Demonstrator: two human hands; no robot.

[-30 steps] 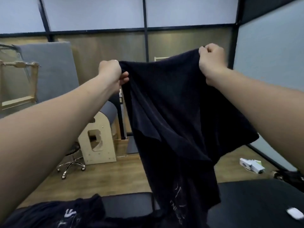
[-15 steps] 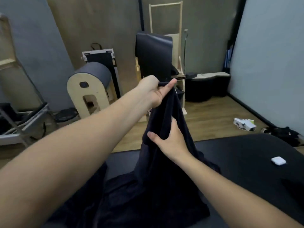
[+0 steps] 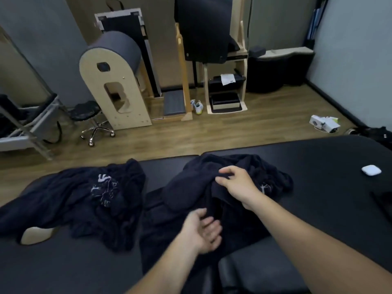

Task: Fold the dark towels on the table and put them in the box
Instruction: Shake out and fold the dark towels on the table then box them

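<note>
A dark towel [image 3: 191, 187] lies crumpled in the middle of the black padded table [image 3: 318, 166]. My right hand [image 3: 237, 183] pinches a fold of this towel near its top. Palm up and with relaxed fingers, my left hand [image 3: 201, 230] rests on the towel's near part and grips nothing. A second dark towel [image 3: 74, 198] with white lettering sprawls on the left side of the table. No box is in view.
A small white case [image 3: 371, 169] sits on the table at the right. Beyond the far edge lies a wooden floor with a rolling stool [image 3: 91, 115], a wooden arched barrel [image 3: 114, 81], wooden racks [image 3: 224, 60] and a white box [image 3: 324, 124].
The towel, held up in the air by both hands, has come down onto the table. My left hand has let go of it and dropped low. My view has tilted down.
</note>
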